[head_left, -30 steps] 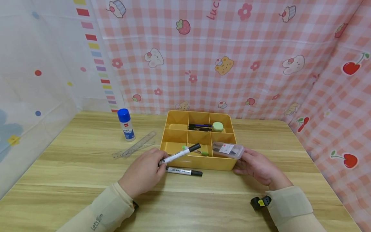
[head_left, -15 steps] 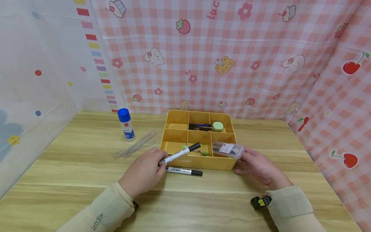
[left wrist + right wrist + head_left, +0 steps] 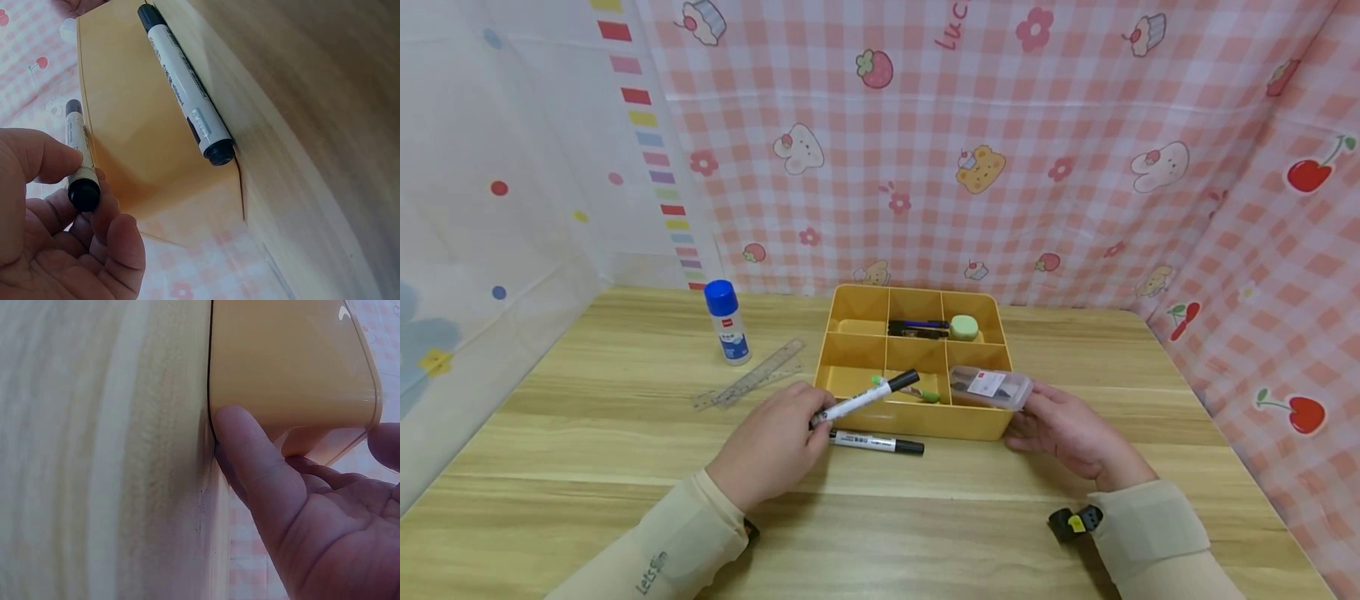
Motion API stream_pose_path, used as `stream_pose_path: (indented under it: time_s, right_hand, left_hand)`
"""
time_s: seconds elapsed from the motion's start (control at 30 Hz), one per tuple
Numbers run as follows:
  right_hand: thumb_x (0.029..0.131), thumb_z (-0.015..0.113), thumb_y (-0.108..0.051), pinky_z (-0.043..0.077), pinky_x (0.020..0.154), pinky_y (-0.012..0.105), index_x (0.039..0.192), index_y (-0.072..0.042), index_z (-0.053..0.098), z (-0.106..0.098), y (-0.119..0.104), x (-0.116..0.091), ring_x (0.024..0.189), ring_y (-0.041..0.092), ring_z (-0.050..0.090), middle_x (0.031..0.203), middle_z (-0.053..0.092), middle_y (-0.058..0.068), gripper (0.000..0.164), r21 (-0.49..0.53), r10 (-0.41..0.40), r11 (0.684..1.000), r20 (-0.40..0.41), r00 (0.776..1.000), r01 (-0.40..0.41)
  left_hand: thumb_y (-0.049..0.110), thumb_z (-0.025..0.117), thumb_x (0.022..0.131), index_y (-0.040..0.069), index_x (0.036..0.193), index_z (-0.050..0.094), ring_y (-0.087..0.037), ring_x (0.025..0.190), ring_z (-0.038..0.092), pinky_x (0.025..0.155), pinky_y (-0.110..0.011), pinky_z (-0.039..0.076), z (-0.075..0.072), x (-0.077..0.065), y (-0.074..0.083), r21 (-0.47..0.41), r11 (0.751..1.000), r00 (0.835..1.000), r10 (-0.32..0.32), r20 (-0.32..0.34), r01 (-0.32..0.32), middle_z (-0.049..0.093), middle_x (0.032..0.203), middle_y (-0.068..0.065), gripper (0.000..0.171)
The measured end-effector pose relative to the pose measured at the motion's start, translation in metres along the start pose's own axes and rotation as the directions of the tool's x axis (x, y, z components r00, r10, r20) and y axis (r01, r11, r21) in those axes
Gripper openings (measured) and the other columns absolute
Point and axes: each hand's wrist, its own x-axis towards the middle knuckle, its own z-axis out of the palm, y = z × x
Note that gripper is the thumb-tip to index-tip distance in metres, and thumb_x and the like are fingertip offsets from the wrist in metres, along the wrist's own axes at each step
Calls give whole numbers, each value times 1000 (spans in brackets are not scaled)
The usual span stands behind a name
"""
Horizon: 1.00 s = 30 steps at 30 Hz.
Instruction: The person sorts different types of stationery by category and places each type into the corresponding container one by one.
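Observation:
My left hand (image 3: 771, 446) pinches a white whiteboard marker (image 3: 857, 404) near one end, its black cap slanting up over the front of the yellow desk organizer (image 3: 917, 421). A second whiteboard marker (image 3: 876, 442) lies on the table along the organizer's front wall, partly behind my left hand; the left wrist view shows it whole. At the organizer's front right corner, my right hand (image 3: 1075, 433) holds the corner, thumb (image 3: 240, 428) on the front wall and other fingers along the side. A clear plastic case (image 3: 988, 387) with a white label sits tilted in the front right compartment, its end by those fingers.
Pens (image 3: 917, 329) and a pale green rounded item (image 3: 963, 327) lie in back compartments. A green-tipped stick-like item (image 3: 928, 397) is in the front middle one. Left of the organizer are a blue-capped glue bottle (image 3: 727, 325) and clear rulers (image 3: 760, 375). Patterned cloth (image 3: 925, 208) hangs behind.

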Motion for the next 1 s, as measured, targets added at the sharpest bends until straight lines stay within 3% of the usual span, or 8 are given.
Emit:
stream_pose_path:
  time_s: [0.3, 0.57, 1.0]
  right_hand:
    - [115, 34, -39, 51, 113, 54, 166, 5, 11, 0, 1, 1, 155, 48, 27, 169, 23, 32, 71, 4, 7, 1000, -8, 1000, -7]
    - [115, 35, -40, 50, 114, 54, 167, 3, 10, -1, 1, 1, 156, 48, 27, 170, 22, 31, 72, 4, 9, 1000, -4, 1000, -9]
    - [115, 35, -39, 51, 113, 54, 166, 4, 10, -1, 2, 1, 156, 48, 26, 170, 21, 31, 71, 3, -2, 1000, 6, 1000, 2]
  left_hand:
    - [19, 66, 101, 11, 118, 73, -11, 80, 55, 78, -30, 54, 0, 1, 0, 5, 1000, 1000, -6, 5, 6, 65, 100, 4, 19]
    - [19, 65, 102, 10, 119, 74, -12, 77, 52, 71, -29, 50, -4, 2, 4, 0, 1000, 1000, 16, 3, -16, 63, 95, 3, 21]
    - [22, 69, 101, 9, 118, 76, -11, 78, 56, 73, -28, 53, -6, 7, 10, -21, 999, 999, 32, -17, -33, 68, 98, 1, 22]
